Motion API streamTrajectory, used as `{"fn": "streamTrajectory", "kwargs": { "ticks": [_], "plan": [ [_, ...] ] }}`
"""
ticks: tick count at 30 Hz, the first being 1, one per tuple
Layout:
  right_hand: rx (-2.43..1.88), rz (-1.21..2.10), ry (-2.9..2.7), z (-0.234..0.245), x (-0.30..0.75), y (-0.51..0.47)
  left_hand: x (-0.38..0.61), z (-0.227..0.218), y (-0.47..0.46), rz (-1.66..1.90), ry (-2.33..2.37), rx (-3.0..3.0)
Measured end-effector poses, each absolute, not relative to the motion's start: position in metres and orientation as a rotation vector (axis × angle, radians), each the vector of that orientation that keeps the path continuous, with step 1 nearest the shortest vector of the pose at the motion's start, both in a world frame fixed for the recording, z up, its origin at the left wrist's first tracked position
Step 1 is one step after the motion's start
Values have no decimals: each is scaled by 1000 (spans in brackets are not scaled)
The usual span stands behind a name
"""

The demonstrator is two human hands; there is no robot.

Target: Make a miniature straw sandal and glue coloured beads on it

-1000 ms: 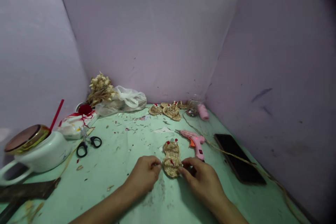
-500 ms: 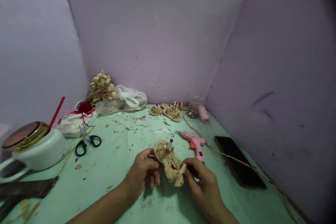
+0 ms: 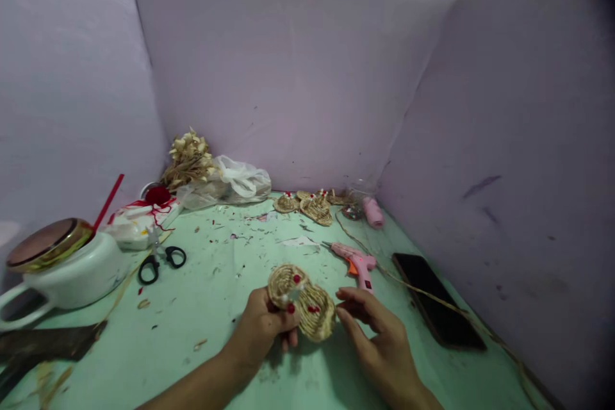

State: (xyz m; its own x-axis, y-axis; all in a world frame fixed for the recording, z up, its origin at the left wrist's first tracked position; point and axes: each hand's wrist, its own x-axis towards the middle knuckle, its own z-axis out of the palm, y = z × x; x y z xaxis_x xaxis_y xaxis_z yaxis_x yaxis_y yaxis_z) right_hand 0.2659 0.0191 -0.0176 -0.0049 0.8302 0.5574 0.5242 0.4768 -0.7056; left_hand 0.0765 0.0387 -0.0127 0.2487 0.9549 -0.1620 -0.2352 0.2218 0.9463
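Note:
A small braided-straw piece, shaped like a miniature slipper with two rounded ends, is held over the near part of the table. Red beads and a pale bit sit on its left end, and a red mark shows near its middle. My left hand grips the left end, thumb on top and fingers beneath. Close beside the right end is my right hand, its thumb and forefinger slightly apart with nothing visible between them. Whether a fingertip still touches the straw edge is hard to make out.
A pink glue gun and a dark phone lie to the right, a cord across the phone. Black-handled scissors, a white mug and a dark blade are left. Similar straw pieces lie at the back.
The straw piece has turned and tipped, its beaded end moving left and nearer. My left thumb now lies over that end. My right fingers have parted from the other end.

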Motion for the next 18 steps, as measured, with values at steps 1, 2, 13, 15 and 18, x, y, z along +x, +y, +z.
{"fn": "streamTrajectory", "kwargs": {
  "ticks": [1,2,13,15,18],
  "plan": [
    [-1246,334,-1621,-15,274,22,74,-13,40,1074,986,949],
    [-1347,295,-1561,-12,283,25,72,-13,41,1132,1029,918],
    [-2213,399,-1725,9,318,72,68,-18,48,1287,1093,747],
    [-2219,406,-1747,7,313,76,68,-17,49,1298,1078,709],
    [-2254,359,-1738,6,307,71,68,-14,50,1283,1076,676]
  ]
}}
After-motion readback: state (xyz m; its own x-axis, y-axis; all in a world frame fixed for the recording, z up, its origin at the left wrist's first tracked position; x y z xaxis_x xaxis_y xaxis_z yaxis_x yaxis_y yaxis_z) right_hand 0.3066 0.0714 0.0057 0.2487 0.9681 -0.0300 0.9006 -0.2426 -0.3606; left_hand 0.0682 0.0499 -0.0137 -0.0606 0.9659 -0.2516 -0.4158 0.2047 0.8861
